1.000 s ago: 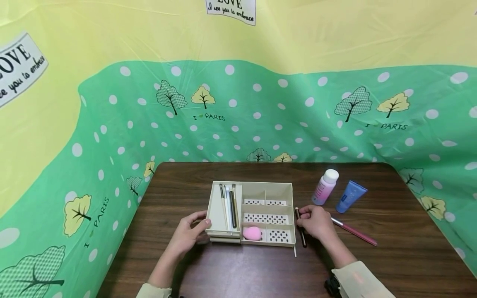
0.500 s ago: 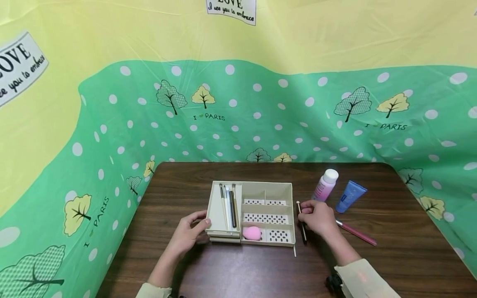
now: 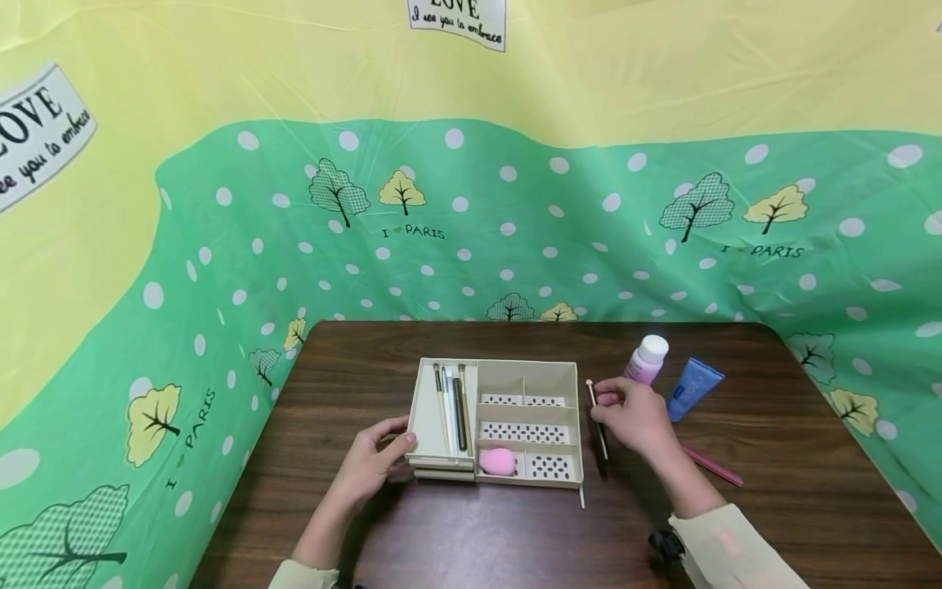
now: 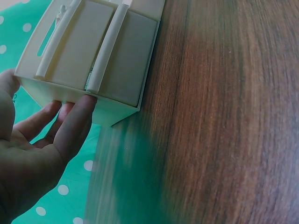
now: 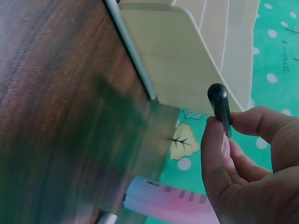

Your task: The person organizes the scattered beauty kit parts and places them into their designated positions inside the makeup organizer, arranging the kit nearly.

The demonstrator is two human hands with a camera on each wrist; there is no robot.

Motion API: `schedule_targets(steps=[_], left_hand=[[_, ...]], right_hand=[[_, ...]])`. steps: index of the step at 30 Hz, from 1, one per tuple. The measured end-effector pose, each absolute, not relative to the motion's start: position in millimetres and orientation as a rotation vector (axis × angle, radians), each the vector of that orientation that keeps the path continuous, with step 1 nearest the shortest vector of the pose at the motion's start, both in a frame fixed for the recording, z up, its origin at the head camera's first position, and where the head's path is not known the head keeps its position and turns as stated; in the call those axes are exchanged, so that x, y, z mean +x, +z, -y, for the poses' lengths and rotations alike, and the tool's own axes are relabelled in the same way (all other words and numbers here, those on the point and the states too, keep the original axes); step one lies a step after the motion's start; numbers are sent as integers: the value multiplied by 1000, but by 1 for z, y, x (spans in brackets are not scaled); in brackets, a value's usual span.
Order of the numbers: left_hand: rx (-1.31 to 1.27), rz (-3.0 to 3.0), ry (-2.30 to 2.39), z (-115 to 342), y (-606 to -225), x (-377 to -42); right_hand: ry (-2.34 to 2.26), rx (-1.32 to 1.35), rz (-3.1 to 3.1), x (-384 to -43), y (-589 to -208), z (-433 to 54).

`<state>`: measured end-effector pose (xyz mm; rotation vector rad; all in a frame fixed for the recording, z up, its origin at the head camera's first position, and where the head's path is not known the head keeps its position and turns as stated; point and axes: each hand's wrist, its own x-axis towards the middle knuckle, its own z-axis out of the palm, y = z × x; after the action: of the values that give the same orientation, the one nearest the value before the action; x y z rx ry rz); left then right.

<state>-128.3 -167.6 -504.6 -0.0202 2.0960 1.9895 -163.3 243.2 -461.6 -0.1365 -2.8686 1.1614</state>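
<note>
A beige makeup organizer with compartments on the right and drawers at the front left stands on the table. Several makeup brushes lie in its left tray, and a pink makeup sponge sits in the front middle compartment. My left hand rests against the organizer's left side; in the left wrist view its fingers touch the side wall below the drawer fronts. Beside the organizer's right wall, my right hand pinches a slim dark makeup brush between thumb and fingers, its coppery end pointing away.
Behind the right hand stands a pink bottle with a white cap. A blue tube is to its right. A red-handled brush lies right of the right forearm. Patterned green and yellow cloth hangs round the table.
My right hand has shifted away from me and slightly right, carrying the dark brush up along the organizer's right side. The left hand and the organizer have stayed in place.
</note>
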Motion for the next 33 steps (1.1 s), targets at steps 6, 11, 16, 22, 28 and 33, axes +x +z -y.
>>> schedule_targets(steps=[6, 11, 16, 22, 28, 33], left_hand=[[-21, -2100, 1989, 168, -504, -128], [-18, -2097, 1999, 168, -504, -127], [-20, -2092, 1994, 168, -505, -128], [-12, -2094, 1997, 168, -504, -128], [-27, -2098, 2000, 167, -504, -128], [-41, -2098, 2003, 166, -504, -127]], right_hand=[[1160, -116, 2846, -164, -450, -236], [1219, -75, 2824, -166, -441, -228], [1215, -61, 2820, -168, -435, -223], [1309, -14, 2805, -169, -429, -216], [1345, 24, 2797, -172, -426, -199], [1415, 20, 2780, -174, -426, -180]])
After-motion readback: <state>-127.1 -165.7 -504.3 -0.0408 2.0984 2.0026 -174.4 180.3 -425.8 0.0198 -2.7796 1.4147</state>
